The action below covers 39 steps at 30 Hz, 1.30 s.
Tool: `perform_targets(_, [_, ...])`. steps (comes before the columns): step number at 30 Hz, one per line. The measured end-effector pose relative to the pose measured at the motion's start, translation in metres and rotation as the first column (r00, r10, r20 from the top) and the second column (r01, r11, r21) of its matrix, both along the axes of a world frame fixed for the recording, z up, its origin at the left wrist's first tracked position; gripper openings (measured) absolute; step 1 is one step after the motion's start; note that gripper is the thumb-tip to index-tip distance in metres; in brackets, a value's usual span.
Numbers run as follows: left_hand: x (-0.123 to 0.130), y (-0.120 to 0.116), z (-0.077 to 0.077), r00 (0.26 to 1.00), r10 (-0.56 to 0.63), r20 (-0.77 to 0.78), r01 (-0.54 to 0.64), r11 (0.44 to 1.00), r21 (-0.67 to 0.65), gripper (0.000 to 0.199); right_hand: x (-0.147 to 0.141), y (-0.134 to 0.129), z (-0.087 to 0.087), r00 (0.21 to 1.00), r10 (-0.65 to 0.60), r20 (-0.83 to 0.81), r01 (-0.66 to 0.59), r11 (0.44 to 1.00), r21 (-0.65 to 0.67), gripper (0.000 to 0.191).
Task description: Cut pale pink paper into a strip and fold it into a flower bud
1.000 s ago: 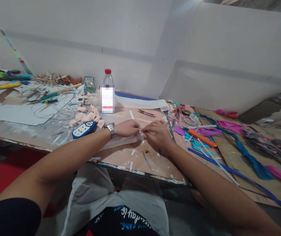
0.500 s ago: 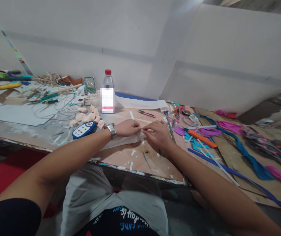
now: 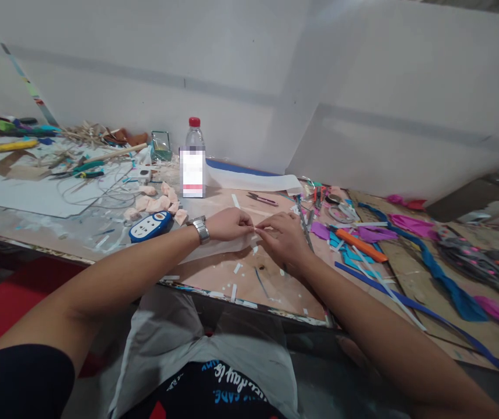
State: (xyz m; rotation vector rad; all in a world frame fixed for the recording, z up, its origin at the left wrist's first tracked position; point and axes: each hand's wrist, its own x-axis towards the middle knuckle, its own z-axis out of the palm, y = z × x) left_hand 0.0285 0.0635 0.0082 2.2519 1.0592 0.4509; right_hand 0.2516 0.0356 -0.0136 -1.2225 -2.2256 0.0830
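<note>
Head view, hands: the left hand [image 3: 230, 224] and right hand [image 3: 285, 235] meet over the wooden board [image 3: 225, 273], each with thumb and finger pinched on a small white piece [image 3: 255, 230].
White paper strip: a translucent strip [image 3: 227, 248] lies under the left hand and wrist.
Far side: thread snips [image 3: 262, 199] lie beyond the hands; behind them a long white band [image 3: 253, 181] runs along the wall [image 3: 232, 70], with a red-capped bottle [image 3: 194, 174] upright at its left end.
Left side: a blue power socket [image 3: 150, 226] sits near the wristwatch [image 3: 200, 230], just in front of crumpled peach pieces [image 3: 157, 203].
Right side: an orange utility knife [image 3: 362, 245] lies on blue scraps, near a long blue strip [image 3: 428, 323].
In the way: the left forearm crosses above part of the translucent strip, and fingertips hide most of the small white piece.
Direction: the translucent strip runs roughly left to right, its left end nearer the person; the small white piece's axis is too small to tell.
Change: the camera view has shifted slightly; the fingertips still meet in the same area of the board.
</note>
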Motion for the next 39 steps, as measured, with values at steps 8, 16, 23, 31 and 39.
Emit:
perform_targets(8, [0.0,-0.001,0.001,1.0,0.025,0.008,-0.026,0.999,0.03,0.036,0.001,0.002,0.001,1.0,0.017,0.014,-0.017,1.0,-0.009,0.027])
perform_targets(16, [0.003,-0.003,-0.001,0.999,0.047,-0.002,-0.047,0.989,0.142,0.033,0.001,0.001,-0.002,0.999,0.036,0.02,-0.035,0.999,-0.023,0.025])
perform_targets(23, [0.004,-0.007,-0.002,0.999,0.01,-0.05,0.005,0.959,0.284,0.028,0.002,0.003,-0.007,0.998,0.051,0.025,-0.05,0.998,-0.046,0.024])
perform_targets(31, [0.003,-0.007,-0.001,0.999,-0.004,-0.054,0.019,0.961,0.276,0.034,0.003,0.005,-0.008,1.0,0.02,0.019,-0.019,0.999,-0.046,0.024])
perform_targets(39, [0.004,-0.006,-0.001,1.0,-0.005,-0.008,0.007,0.98,0.197,0.037,0.001,0.002,-0.003,1.0,0.015,0.022,-0.014,1.0,-0.026,0.019])
